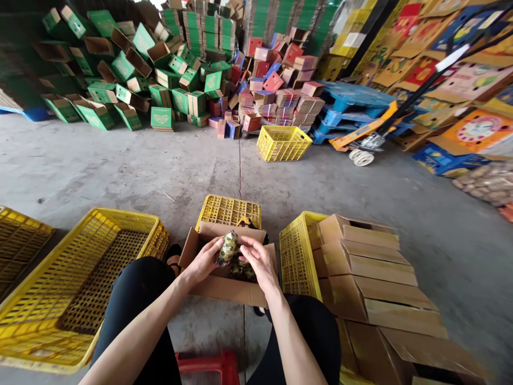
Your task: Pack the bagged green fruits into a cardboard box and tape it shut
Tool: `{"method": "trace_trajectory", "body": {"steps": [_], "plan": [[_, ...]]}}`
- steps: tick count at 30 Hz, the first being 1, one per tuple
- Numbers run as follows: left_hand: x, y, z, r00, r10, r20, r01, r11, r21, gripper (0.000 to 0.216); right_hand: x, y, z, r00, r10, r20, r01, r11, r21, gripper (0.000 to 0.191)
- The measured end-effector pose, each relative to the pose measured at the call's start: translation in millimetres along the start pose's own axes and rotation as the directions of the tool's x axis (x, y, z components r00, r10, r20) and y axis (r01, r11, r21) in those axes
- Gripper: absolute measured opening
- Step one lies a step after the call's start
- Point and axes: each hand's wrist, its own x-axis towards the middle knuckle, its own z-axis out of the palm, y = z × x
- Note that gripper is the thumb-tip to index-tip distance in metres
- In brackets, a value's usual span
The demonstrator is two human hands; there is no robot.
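Both my hands hold a green, mottled, plastic-wrapped item (227, 248) above an open cardboard box (224, 287) on the floor between my knees. My left hand (205, 260) grips its left side with curled fingers. My right hand (259, 260) closes on its right side, fingertips on the wrap. More dark green items (242, 270) lie inside the box under my right hand. The box's flaps stand open.
A yellow plastic crate (80, 278) sits at my left, another (229, 210) behind the box, a third (296, 256) at my right beside stacked folded cartons (377, 278). Green and red boxes are heaped at the back, with a yellow basket (282, 143), blue pallets and a pallet jack (363, 140).
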Motion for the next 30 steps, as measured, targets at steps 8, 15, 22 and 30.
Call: {"method": "trace_trajectory", "body": {"steps": [8, 15, 22, 30], "plan": [[-2.9, 3.0, -0.4, 0.981, -0.133, 0.138, 0.132, 0.991, 0.015, 0.055, 0.9, -1.3, -2.0, 0.998, 0.007, 0.063, -0.008, 1.0, 0.008, 0.055], [-2.3, 9.1, -4.0, 0.992, -0.088, 0.091, 0.083, 0.995, 0.054, 0.06, 2.7, 2.2, -2.7, 0.991, 0.114, -0.063, -0.104, 0.985, 0.14, 0.058], [-2.0, 25.0, -12.7, 0.998, 0.045, 0.037, -0.051, 0.979, 0.196, 0.046, 3.4, 3.0, -3.0, 0.996, 0.091, -0.023, -0.087, 0.984, 0.156, 0.059], [-1.6, 42.5, -36.0, 0.981, 0.174, -0.09, -0.108, 0.865, 0.49, 0.043, 14.7, 28.2, -12.9, 0.997, 0.079, -0.009, -0.079, 0.98, -0.183, 0.038]]}}
